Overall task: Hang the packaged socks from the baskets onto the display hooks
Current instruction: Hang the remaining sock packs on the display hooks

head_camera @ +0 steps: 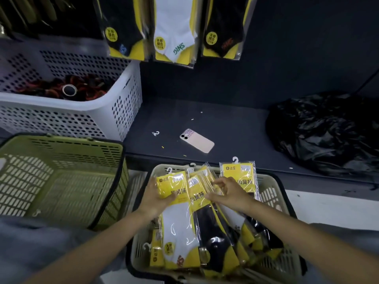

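Note:
Several yellow sock packs with small white hangers lie fanned over a beige basket at the bottom centre. My left hand grips the top of a pack of white socks, thumb on its yellow card. My right hand pinches the top of a pack of black socks beside it. Another pack stands behind my right hand. Three sock packs hang on the dark display wall above; the hooks themselves are out of view.
An empty green basket stands to the left. Behind it a white perforated basket holds dark items and a tape roll. On the dark shelf lie a pink phone, a loose white hanger and a black plastic bag.

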